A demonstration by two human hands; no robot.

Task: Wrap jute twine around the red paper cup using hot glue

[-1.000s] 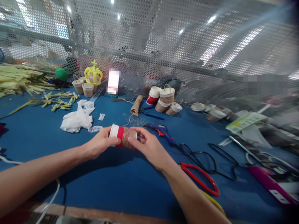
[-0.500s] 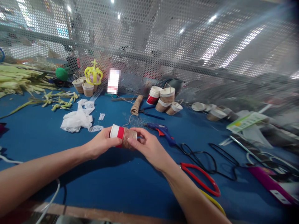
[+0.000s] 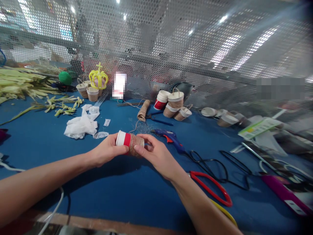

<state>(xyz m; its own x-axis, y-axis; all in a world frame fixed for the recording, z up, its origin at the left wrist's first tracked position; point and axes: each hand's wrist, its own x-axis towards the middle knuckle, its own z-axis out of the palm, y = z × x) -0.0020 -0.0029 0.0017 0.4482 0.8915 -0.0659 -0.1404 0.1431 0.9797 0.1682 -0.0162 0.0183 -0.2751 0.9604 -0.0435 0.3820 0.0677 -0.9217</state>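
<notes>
A red and white paper cup point(image 3: 126, 139) lies sideways between my hands, its base half wound with brown twine point(image 3: 136, 144). My left hand point(image 3: 107, 149) is closed around the white rim end, thumb along the near side. With the thumb pressed on the twine, my right hand point(image 3: 153, 150) grips the wound end. A strand runs from the cup back toward a twine roll point(image 3: 143, 110) lying on the blue table. To the right of my right hand rests a blue glue gun point(image 3: 170, 138) with an orange trigger.
Red-handled scissors point(image 3: 212, 189) lie by my right forearm, near a black cord point(image 3: 215, 163). White lace point(image 3: 81, 125) is at left. Twine-covered baskets point(image 3: 175, 99) and stacked cups point(image 3: 162, 99) stand at the back before a perforated metal screen point(image 3: 146, 42). Corn husks point(image 3: 19, 83) fill the far left.
Almost nothing differs. Both hands keep the same hold on the cup, and the whole view has shifted very slightly.
</notes>
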